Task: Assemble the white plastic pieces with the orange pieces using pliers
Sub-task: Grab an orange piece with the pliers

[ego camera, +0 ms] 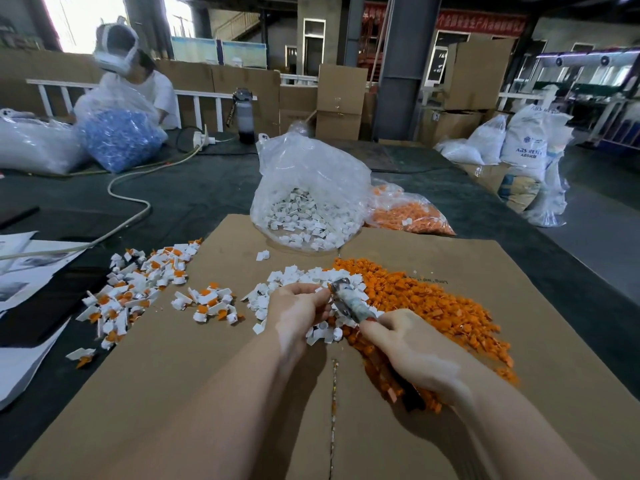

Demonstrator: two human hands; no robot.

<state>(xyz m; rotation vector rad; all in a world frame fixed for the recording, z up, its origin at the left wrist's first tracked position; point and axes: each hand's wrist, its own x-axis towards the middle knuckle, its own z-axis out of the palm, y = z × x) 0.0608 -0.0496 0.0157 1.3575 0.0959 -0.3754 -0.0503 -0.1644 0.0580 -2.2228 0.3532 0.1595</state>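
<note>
Looked like the press step: right hand was curled around the pliers handles, nose over the seam between the white pile and orange pile on the cardboard. Left hand had fingers curled at the plier tip, apparently pinching a small piece, too hidden to identify. Next move probably needed a firm squeeze, then dropping it on the finished pile at left.

Under my fingers lies flattened cardboard: white pieces beneath them, orange pieces right, joined ones left, perhaps a paper sheet beyond.
</note>
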